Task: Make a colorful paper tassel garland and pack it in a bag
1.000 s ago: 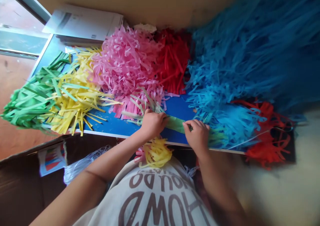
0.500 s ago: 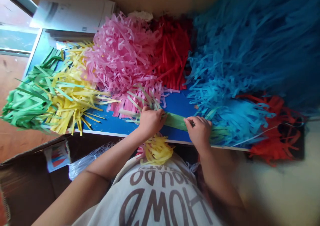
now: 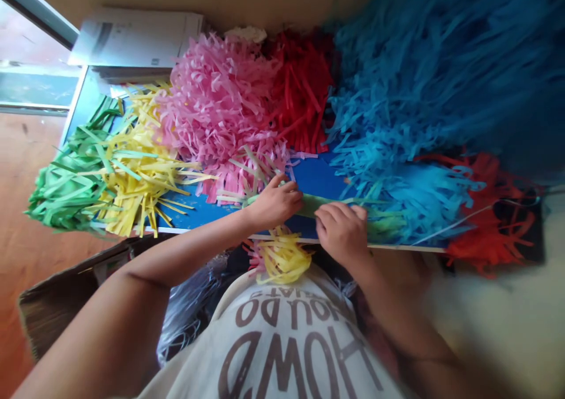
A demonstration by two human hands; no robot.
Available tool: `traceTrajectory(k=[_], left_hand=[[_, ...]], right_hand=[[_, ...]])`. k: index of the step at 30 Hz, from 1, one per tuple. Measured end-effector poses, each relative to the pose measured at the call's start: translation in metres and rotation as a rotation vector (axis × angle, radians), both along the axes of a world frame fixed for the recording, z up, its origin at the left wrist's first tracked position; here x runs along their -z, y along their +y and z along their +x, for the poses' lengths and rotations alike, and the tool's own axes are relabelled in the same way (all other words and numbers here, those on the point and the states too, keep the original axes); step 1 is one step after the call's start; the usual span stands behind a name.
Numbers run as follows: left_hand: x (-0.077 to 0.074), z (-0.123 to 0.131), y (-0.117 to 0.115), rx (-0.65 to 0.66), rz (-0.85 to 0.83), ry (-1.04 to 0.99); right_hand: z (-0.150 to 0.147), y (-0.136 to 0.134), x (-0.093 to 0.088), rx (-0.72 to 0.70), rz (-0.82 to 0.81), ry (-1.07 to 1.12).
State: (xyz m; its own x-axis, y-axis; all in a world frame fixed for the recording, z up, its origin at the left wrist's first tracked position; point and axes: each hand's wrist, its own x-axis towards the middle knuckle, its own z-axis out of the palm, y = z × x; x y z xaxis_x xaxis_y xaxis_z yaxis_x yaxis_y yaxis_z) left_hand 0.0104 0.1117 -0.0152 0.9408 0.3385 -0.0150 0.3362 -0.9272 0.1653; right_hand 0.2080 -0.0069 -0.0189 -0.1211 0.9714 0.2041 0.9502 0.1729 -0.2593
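A green fringed paper strip (image 3: pixel 310 203) lies across the front of the blue table, with cut ends fanning out at both sides. My left hand (image 3: pixel 276 203) has its fingers curled over the left part of the strip. Close beside it, my right hand (image 3: pixel 341 229) grips the strip's right part, and the fingertips are partly hidden. Behind my left hand rises a heap of pink paper strips (image 3: pixel 225 99). Light blue paper strips (image 3: pixel 424 202) lie to the right of my right hand. Below my hands, at the shirt, hangs a yellow paper tassel (image 3: pixel 286 260).
Yellow strips (image 3: pixel 136 175) and green strips (image 3: pixel 70 181) cover the table's left end. Red strips (image 3: pixel 302 93) lie behind, orange-red ones (image 3: pixel 488 228) at the right. White papers (image 3: pixel 136 37) are stacked at the back left. A cardboard box (image 3: pixel 57 305) stands below the table edge.
My left hand has turned palm-down and shifted slightly right along the green strip. My right hand has moved a little left, so the hands are closer together. The view has shifted slightly.
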Motion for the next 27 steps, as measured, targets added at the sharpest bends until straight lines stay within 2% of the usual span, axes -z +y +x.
traceTrajectory(k=[2,6,8,12,16,22,27], left_hand=[[-0.005,-0.002,0.003,0.053,0.017,0.011],[-0.011,-0.004,-0.002,0.056,0.055,-0.014],[-0.008,-0.003,-0.007,0.019,0.089,-0.057],[0.005,0.0,-0.013,-0.05,0.172,-0.128],[0.014,-0.002,-0.013,-0.089,0.216,-0.177],[0.015,-0.02,-0.002,-0.119,0.092,-0.252],[0.02,-0.025,0.002,-0.168,-0.008,-0.295]], right_hand=[[0.0,-0.001,0.002,-0.151,-0.04,0.007],[0.01,0.008,0.012,-0.249,-0.01,-0.001],[0.015,0.014,0.013,-0.243,-0.001,0.02],[0.014,0.019,0.007,-0.146,0.008,0.056],[0.013,0.015,0.008,-0.185,0.045,-0.029],[0.037,0.013,0.023,-0.149,0.064,0.113],[0.046,0.019,0.023,-0.127,0.027,0.186]])
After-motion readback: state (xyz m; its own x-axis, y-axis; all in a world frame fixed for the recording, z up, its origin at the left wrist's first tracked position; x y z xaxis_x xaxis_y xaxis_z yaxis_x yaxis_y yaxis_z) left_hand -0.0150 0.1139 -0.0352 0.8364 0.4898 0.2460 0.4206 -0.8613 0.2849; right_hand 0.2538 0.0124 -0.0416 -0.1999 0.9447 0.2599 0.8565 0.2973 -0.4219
